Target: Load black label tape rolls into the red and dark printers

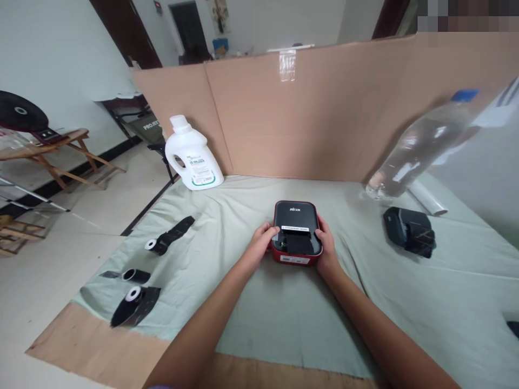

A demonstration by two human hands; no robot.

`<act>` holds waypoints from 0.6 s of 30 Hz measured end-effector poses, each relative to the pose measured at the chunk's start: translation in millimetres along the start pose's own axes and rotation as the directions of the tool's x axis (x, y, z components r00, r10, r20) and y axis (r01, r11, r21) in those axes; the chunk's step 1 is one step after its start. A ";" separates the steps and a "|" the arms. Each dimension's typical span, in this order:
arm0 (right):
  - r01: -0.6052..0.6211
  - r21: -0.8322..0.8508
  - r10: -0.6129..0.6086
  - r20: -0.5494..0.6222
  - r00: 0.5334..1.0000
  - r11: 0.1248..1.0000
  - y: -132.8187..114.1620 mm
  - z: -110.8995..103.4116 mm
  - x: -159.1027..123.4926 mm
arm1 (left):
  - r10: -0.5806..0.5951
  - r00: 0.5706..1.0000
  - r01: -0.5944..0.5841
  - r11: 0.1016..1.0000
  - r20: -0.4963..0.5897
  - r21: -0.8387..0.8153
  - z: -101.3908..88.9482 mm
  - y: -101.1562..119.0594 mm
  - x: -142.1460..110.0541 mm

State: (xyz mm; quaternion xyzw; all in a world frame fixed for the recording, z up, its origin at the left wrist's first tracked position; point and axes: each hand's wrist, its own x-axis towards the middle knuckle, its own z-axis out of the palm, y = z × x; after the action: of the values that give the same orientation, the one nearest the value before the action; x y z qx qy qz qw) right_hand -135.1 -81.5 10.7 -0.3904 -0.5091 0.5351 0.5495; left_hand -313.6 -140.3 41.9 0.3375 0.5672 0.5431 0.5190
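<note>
A small black label printer [297, 220] with red sides is held over the middle of the green cloth [279, 319]. A dark strip [300, 242] lies across the slot in its top, near a white label. My left hand [263, 243] grips the printer's left side, thumb on the top edge. On the opposite side, my right hand [326, 243] is closed around the edge, its thumb also on top. The fingers beneath are mostly hidden. I cannot tell whether the printer touches the cloth.
Several black rolls with loose strips, one roll [135, 302] nearest, lie at left. Behind stand a white jug [194, 156] and a cardboard screen [292, 124]. At right are a large clear bottle [417, 146], another black device [407, 229] and a pale roll [427, 197].
</note>
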 end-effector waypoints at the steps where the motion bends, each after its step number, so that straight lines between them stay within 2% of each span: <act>1: 0.020 -0.012 -0.020 0.002 1.000 1.000 1.2 -3.2 -2.2 | 0.072 0.996 -0.071 0.997 -0.047 0.029 0.6 -1.6 -1.1; 4: 0.094 -0.087 -0.085 0.098 0.992 0.992 0.2 -19.2 -11.1 | 0.249 0.964 -0.240 0.966 -0.090 0.098 1.8 -6.2 -7.3; 7: 0.177 -0.189 -0.116 0.297 0.948 0.966 -7.6 -34.0 -22.2 | 0.253 0.967 -0.254 0.965 0.028 0.070 2.2 -10.8 -14.9; 10: 0.251 -0.282 -0.136 0.370 0.919 0.926 -18.4 -27.3 -29.8 | 0.222 0.973 -0.226 0.972 0.069 0.070 -4.1 -8.2 -17.1; 12: 0.282 -0.291 -0.165 0.368 0.915 0.914 -26.3 -5.6 -27.9 | 0.231 0.972 -0.235 0.969 0.047 0.083 -18.3 3.2 -13.8; 14: 0.337 -0.288 -0.206 0.403 0.892 0.896 -34.1 28.9 -18.0 | 0.268 0.963 -0.268 0.959 0.016 0.095 -43.2 22.8 -6.2; 15: 0.386 -0.289 -0.240 0.433 0.869 0.876 -37.3 49.8 -10.2 | 0.291 0.957 -0.289 0.952 -0.003 0.104 -59.3 34.5 -1.0; 18: 0.539 -0.261 -0.331 0.558 0.761 0.801 -40.3 120.3 19.6 | 0.327 0.938 -0.311 0.941 -0.119 0.137 -117.2 68.6 19.9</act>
State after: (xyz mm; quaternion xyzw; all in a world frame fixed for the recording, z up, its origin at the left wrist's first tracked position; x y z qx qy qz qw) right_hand -246.8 -81.0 74.1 -0.2162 -0.8076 0.3513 0.4215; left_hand -442.6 -140.2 88.7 0.4157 0.5705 0.6086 0.3624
